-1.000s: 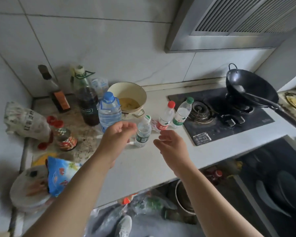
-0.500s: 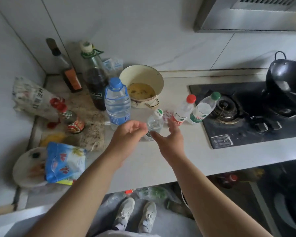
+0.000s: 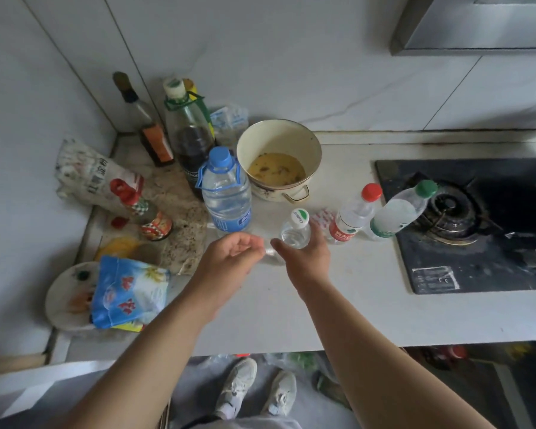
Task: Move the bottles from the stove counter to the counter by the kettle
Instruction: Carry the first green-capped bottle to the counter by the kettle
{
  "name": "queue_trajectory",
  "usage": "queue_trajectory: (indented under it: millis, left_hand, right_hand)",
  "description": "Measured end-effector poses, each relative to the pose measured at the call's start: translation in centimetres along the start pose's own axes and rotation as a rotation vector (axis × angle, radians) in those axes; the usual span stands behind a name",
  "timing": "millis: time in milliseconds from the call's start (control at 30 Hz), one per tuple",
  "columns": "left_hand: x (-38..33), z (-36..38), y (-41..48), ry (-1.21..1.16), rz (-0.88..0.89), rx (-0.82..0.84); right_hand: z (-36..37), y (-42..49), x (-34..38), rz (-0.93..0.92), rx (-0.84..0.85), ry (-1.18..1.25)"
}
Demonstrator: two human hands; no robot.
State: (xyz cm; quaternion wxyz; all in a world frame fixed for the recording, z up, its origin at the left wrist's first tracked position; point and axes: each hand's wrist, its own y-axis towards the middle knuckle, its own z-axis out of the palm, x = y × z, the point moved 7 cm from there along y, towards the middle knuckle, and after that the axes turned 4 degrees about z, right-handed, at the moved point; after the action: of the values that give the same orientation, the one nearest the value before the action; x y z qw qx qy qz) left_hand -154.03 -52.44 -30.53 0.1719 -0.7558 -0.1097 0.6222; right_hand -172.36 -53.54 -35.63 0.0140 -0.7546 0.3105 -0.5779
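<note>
Three small clear bottles stand in a row on the white counter point(image 3: 338, 305) left of the stove. My right hand point(image 3: 307, 258) wraps around the lower part of the white-and-green-capped bottle point(image 3: 296, 232). To its right stand a red-capped bottle point(image 3: 353, 218) and a green-capped bottle point(image 3: 396, 212), both untouched. A big water bottle with a blue cap point(image 3: 226, 193) stands behind my left hand point(image 3: 229, 258), whose fingers are loosely curled and hold nothing.
A cream pot with yellow liquid point(image 3: 279, 164) sits behind the bottles. Dark sauce bottles point(image 3: 189, 140), a jar point(image 3: 155, 222), bags and a plate point(image 3: 65, 298) crowd the left corner. The black gas stove point(image 3: 477, 224) lies at right. My shoes show below the counter edge.
My right hand has reached forward and closed around the white-capped bottle. My left hand stays curled beside it. The view has shifted left and down.
</note>
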Motion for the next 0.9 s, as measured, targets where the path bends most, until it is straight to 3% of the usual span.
queue_trajectory:
  millis: [400, 667, 900]
  left_hand:
    - [-1.0, -1.1, 0.8, -0.056, 0.019, 0.001]
    - [-4.9, 0.6, 1.3, -0.075, 0.099, 0.134]
    - [-9.2, 4.4, -0.9, -0.097, 0.211, 0.352]
  right_hand:
    - [-2.1, -0.1, 0.3, 0.015, 0.016, 0.077]
    - [-7.7, -3.8, 3.9, -0.048, -0.002, 0.181]
    - [-13.5, -10.3, 6.4, -0.094, -0.14, 0.211]
